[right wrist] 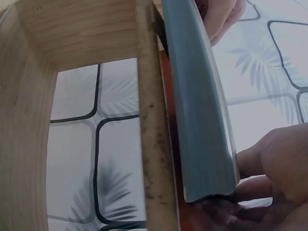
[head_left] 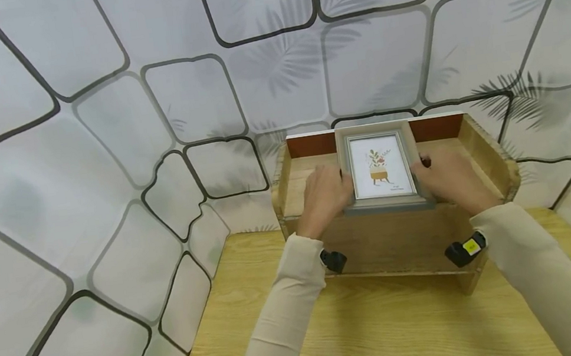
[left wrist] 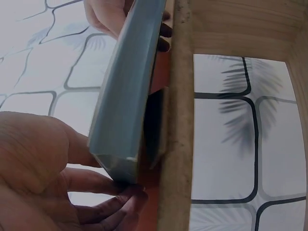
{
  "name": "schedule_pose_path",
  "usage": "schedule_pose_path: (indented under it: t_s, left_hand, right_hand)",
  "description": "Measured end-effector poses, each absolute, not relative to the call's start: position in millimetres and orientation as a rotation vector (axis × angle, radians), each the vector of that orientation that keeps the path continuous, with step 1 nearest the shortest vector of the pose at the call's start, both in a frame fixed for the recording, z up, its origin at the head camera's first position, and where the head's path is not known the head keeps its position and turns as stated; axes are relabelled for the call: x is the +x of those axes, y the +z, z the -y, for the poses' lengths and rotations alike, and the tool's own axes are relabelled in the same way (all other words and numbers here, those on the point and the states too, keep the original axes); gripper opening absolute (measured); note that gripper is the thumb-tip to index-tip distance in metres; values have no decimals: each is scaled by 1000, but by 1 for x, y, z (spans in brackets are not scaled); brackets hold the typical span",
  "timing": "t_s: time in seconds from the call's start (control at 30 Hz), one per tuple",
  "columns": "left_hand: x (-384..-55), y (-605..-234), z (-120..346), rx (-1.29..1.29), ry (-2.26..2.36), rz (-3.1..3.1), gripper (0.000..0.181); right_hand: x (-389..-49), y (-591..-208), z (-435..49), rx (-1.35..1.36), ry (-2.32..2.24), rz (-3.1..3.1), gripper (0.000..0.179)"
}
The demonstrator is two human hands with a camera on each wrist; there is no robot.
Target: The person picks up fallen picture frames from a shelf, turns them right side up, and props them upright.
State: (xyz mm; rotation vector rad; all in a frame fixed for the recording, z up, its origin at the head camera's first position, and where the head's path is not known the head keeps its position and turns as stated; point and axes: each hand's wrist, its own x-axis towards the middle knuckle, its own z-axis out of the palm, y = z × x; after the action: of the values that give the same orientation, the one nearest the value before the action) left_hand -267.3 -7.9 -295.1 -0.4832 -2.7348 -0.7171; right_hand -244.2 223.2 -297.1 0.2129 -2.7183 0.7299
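Note:
A grey picture frame (head_left: pixel 344 165) with a print of a potted plant (head_left: pixel 377 166) sits centrally over the top tray of a small wooden shelf (head_left: pixel 390 242). My left hand (head_left: pixel 324 194) grips its left side and my right hand (head_left: pixel 448 179) grips its right side. In the left wrist view, the left hand's thumb and fingers (left wrist: pixel 96 187) pinch a corner of the frame, and a dark flap (left wrist: pixel 155 125) stands out behind it. The right wrist view has the right hand (right wrist: pixel 269 178) holding the other corner, its fingertips partly in shadow. Whether the frame's lower edge touches the shelf cannot be told.
The shelf stands on a wood-grain table (head_left: pixel 258 300) near the back wall (head_left: pixel 284 83), which has a pattern of rounded rectangles and leaves. Raised side boards (head_left: pixel 486 153) close the tray's ends, and a reddish strip (head_left: pixel 312 145) runs along its back. Below the tray is an open compartment.

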Motion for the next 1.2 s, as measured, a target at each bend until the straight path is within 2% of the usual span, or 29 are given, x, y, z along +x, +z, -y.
schedule_pose_path:
  t_s: [0.17, 0.3, 0.53, 0.67, 0.83, 1.2]
  left_hand:
    - [-266, -289, 6, -472, -758, 2694, 31]
    - [-266, -284, 4, -480, -779, 2631, 20]
    - [-272, -280, 1, -464, -918, 2514, 31]
    - [-273, -280, -2, -457, -977, 2466, 41]
    - [-275, -281, -5, -447, -1043, 2370, 44]
    - [-282, -285, -9, -382, -1401, 2246, 50]
  right_hand:
    - [-244, -286, -224, 184, 755, 2726, 36]
    - [-242, -278, -225, 126, 806, 2722, 55]
    - [-242, -272, -223, 88, 845, 2584, 53]
    - [-245, -273, -224, 113, 839, 2451, 41]
    - [-251, -275, -226, 158, 827, 2341, 31]
    - [-252, -276, -226, 127, 952, 2293, 40]
